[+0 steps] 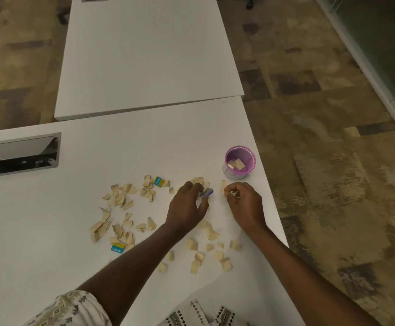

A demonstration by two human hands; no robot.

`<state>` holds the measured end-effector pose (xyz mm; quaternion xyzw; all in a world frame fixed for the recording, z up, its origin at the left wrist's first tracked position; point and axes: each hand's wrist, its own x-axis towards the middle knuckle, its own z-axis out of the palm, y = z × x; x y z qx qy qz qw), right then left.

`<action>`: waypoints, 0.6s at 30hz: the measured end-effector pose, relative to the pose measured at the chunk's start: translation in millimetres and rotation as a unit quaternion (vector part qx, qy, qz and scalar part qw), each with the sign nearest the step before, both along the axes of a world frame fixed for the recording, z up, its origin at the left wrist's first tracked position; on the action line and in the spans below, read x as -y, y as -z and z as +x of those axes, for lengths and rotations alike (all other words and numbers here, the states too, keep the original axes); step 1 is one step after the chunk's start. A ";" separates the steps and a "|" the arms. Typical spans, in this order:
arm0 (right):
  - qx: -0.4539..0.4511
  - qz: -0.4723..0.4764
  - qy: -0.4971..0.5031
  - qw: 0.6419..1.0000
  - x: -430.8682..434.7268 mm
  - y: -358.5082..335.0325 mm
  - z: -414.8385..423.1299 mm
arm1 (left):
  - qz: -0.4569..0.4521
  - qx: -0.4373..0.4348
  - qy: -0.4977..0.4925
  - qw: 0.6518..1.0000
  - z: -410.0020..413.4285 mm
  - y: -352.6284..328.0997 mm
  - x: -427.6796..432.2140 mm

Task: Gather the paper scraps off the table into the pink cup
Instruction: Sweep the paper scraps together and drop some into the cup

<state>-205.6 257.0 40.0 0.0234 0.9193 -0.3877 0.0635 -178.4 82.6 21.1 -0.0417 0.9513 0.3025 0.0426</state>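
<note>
Several tan paper scraps [121,198] lie scattered across the white table [144,142], with more near the front [196,260]. The pink cup [240,162] stands upright near the table's right edge and holds a couple of scraps. My left hand [188,205] rests just left of the cup, its fingers pinched on a blue-edged scrap [207,192]. To its right, my right hand [244,201] is curled around a small pale scrap, with a tan scrap [223,186] touching its fingertips.
Two blue-and-yellow label pieces [159,181] [117,248] lie among the scraps. A metal cable hatch [20,154] is set into the table at the left. A second white table [144,55] abuts behind. Carpet floor drops off to the right.
</note>
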 end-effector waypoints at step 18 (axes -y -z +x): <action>0.052 -0.011 0.075 0.996 -32.9 -29.1 -90.2 | 0.024 -0.076 0.061 0.995 -98.1 -55.9 -53.5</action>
